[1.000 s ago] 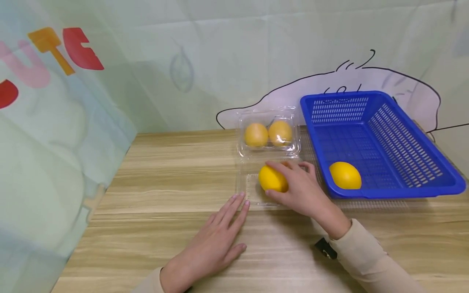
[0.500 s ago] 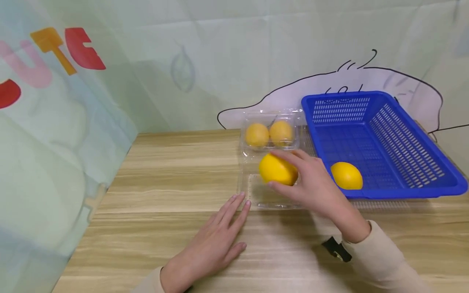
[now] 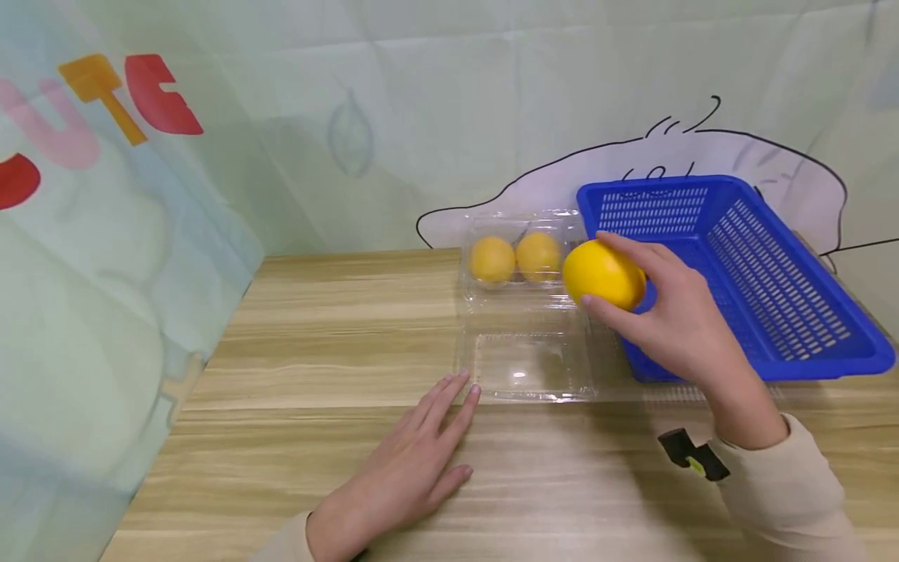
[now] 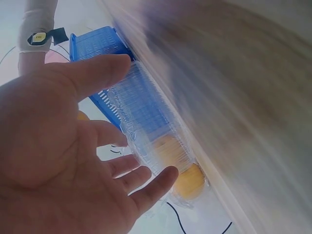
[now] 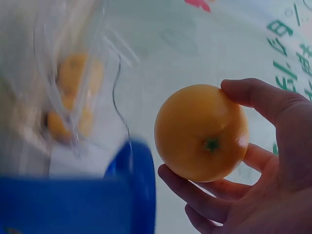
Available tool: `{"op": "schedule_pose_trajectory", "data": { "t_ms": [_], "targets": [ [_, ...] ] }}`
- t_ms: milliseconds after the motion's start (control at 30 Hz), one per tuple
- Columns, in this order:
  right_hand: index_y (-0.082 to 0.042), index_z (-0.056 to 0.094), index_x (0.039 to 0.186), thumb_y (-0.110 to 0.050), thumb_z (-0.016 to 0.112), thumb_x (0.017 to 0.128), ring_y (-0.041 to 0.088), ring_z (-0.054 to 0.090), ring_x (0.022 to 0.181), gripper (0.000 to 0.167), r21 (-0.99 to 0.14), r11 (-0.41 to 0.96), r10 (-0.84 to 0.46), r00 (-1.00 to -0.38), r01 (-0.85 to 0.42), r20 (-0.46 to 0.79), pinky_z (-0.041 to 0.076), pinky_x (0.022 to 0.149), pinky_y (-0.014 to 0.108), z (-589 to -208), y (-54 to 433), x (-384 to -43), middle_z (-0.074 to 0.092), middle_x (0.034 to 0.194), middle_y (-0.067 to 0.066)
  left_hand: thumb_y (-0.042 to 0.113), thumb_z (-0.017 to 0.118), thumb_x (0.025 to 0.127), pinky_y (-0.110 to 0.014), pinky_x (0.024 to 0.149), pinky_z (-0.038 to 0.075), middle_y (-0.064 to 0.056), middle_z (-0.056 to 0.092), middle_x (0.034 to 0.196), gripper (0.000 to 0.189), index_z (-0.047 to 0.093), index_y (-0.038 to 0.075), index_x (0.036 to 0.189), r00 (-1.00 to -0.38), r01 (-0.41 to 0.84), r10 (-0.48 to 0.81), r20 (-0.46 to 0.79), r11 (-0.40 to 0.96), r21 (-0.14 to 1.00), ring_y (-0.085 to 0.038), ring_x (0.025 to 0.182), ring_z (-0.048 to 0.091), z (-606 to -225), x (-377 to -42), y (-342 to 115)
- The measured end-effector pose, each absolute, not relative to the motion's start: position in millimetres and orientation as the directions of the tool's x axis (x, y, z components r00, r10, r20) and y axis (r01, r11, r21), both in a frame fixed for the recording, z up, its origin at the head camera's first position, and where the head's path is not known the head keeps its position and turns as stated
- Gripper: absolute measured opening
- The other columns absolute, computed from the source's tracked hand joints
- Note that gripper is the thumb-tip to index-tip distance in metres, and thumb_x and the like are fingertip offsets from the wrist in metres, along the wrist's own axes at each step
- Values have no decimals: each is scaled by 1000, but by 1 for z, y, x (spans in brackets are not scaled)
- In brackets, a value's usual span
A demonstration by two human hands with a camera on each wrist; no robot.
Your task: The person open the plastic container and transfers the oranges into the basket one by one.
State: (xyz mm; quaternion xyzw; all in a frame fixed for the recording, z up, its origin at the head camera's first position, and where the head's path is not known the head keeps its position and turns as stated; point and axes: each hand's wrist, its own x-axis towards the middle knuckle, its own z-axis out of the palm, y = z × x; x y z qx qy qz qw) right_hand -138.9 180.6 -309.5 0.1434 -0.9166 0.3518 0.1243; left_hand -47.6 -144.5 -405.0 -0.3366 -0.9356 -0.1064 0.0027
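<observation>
My right hand (image 3: pixel 677 312) grips an orange (image 3: pixel 602 275) between thumb and fingers, raised over the left rim of the blue plastic basket (image 3: pixel 765 371). In the right wrist view the held orange (image 5: pixel 200 131) shows its green stem end. A clear plastic clamshell box (image 3: pixel 523 390) lies opened out left of the basket. Two oranges (image 3: pixel 492 260) sit side by side in its back half, while the front half holds nothing. My left hand (image 3: pixel 403 468) rests flat on the table, fingertips beside the box's front left corner.
The wooden table (image 3: pixel 337 336) meets a printed cloth backdrop (image 3: pixel 421 117) behind and at the left. The basket has slotted raised walls. My right hand and forearm hide the basket's near left corner in the head view.
My right hand has lifted the orange out of the box's front half and carried it right and back to the basket's rim. The left hand has stayed put.
</observation>
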Motion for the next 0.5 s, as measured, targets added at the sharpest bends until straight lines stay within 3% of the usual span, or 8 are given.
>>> {"op": "schedule_pose_trajectory", "data": {
  "t_ms": [167,500],
  "targets": [
    [-23,48,161,-34,81,95,45,51,127,74,-626,737,-96,-957,-254,275,50,95,66,-305,201,-144,51,155,21,37,72,100,-53,126,33,-22,19,175,88,27,1,167,-771,633,631,81,746,208,-39,160,25,-405,-48,-144],
    [-18,41,164,-38,76,98,49,50,128,78,-593,781,-88,-974,-198,209,49,96,70,-311,216,-154,47,157,27,36,71,100,-53,125,33,-22,19,175,87,28,1,167,-775,625,627,74,744,238,-38,161,23,-405,-47,-144]
  ]
}}
